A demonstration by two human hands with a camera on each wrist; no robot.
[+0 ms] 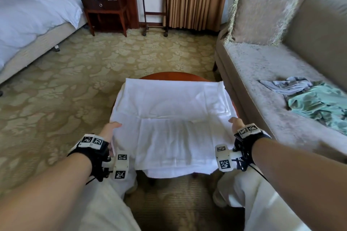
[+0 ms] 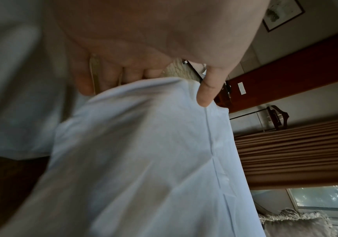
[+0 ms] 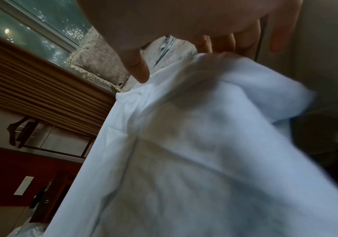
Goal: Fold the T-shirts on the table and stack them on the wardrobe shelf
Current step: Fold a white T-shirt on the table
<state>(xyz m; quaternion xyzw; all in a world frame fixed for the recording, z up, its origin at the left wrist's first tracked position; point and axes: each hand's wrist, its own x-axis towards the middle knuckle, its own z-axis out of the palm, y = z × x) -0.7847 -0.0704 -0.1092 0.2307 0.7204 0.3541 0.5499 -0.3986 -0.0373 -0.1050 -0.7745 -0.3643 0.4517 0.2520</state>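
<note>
A white T-shirt [image 1: 172, 118] lies partly folded over a small round wooden table [image 1: 176, 76], its near part doubled over. My left hand [image 1: 110, 129] pinches the shirt's left edge: in the left wrist view the thumb [image 2: 206, 93] lies on top of the T-shirt [image 2: 143, 160] and the fingers go under it. My right hand [image 1: 235, 123] holds the right edge the same way, its thumb [image 3: 139, 70] on the T-shirt [image 3: 184, 144] and the fingers behind the fold. More crumpled T-shirts [image 1: 319, 103], teal and grey-blue, lie on the sofa seat.
A beige sofa [image 1: 262, 73] with a fringed cushion [image 1: 262, 11] stands close on the right of the table. A bed [image 1: 28, 15] is at the far left, a dark nightstand [image 1: 105, 9] and curtains beyond. Patterned carpet surrounds the table; my knees are under its near edge.
</note>
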